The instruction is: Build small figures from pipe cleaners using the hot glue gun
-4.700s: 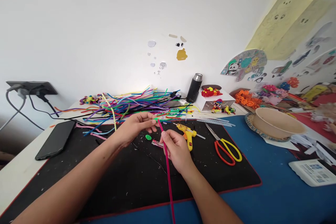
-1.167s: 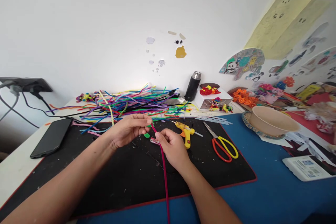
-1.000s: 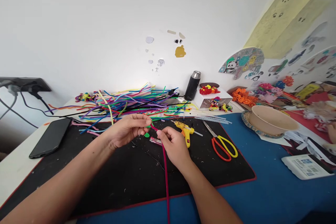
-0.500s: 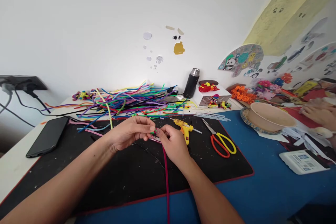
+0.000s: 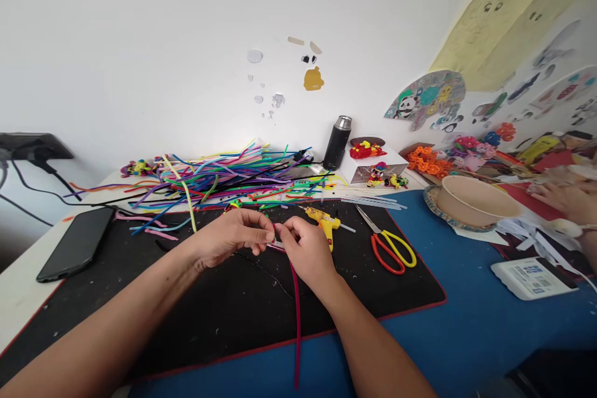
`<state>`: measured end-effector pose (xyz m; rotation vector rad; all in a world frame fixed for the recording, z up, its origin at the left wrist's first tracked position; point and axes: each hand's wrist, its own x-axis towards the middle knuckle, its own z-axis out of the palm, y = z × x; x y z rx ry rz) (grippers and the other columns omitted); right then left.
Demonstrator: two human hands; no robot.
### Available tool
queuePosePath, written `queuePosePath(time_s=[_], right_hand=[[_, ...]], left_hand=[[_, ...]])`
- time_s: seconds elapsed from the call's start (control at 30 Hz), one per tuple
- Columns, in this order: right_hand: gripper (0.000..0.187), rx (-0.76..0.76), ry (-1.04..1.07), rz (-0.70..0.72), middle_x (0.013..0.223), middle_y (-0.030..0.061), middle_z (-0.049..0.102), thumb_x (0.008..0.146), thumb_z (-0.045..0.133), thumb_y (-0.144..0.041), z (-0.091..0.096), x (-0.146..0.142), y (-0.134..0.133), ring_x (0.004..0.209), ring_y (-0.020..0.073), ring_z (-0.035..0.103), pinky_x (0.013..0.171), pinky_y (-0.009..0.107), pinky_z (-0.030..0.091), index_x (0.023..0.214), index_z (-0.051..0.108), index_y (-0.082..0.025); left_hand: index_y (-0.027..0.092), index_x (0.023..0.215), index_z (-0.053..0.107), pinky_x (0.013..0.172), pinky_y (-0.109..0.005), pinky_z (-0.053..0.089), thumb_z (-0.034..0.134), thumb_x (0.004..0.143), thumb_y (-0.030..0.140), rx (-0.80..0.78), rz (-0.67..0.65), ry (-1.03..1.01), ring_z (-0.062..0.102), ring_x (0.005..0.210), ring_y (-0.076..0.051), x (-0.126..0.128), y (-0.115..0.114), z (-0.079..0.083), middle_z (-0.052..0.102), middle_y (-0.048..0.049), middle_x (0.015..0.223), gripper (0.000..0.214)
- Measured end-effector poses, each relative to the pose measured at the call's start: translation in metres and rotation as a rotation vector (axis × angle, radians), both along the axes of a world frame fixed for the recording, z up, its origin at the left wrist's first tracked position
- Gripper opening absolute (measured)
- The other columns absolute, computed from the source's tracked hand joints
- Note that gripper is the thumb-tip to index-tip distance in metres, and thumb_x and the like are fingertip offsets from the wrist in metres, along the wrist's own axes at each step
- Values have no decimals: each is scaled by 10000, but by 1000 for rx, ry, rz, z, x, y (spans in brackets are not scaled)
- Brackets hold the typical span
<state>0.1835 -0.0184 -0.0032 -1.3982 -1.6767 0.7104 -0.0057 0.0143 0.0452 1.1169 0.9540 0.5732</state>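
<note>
My left hand [image 5: 228, 240] and my right hand [image 5: 305, 252] meet over a black mat [image 5: 224, 317], fingertips pinched together on the top end of a long magenta pipe cleaner [image 5: 296, 317]. The pipe cleaner runs from the fingers down toward me, past the mat's near edge. A bit of green shows at my left fingertips. A small pink-and-clear object lies on the mat just under the hands, mostly hidden.
A heap of coloured pipe cleaners [image 5: 224, 177] lies behind the mat, with a yellow glue gun [image 5: 323, 222], red-and-yellow scissors [image 5: 390, 249], a phone [image 5: 74, 250], a black flask [image 5: 337, 143] and a bowl [image 5: 473, 202]. Another person's hand [image 5: 566, 199] works at the right edge.
My two hands have closed in on each other until the fingertips touch at the pipe cleaner's tip. Another person's hand has come into view at the right.
</note>
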Motion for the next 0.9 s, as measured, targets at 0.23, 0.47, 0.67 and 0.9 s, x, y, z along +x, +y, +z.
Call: queuePosePath(time_s=[0.23,0.47,0.67,0.9], right_hand=[[298,-6,-12,1,594,-22,615,986,615,-401,4,2,-1,550,137,525,562,270,325,762,665,-211],[312,-16,17,-1,614,-21,625,986,619,-425,2,2,1,562,138,537,558,273,324,756,659,-218],[333,-11,32,-2,610,-25,614,996,606,-451,1,3,1,563,135,541,563,270,328,766,656,-216],[303,-16,8,-2,624,-25,628,990,623,-420,3,4,0,574,134,548,568,270,328,772,667,-214]], left_hand=[[161,678,772,564,-229,488,909,602,307,42,-7,46,558,579,-111,1,-1,2,668,-16,715,214],[154,694,756,544,-229,469,917,621,319,54,19,25,557,562,-113,1,0,-3,650,-12,664,241],[155,679,724,527,-214,446,938,618,347,83,49,38,546,556,-105,4,0,-5,637,0,634,294],[156,697,717,536,-216,460,936,628,350,107,30,49,569,572,-110,5,0,-9,654,-2,656,302]])
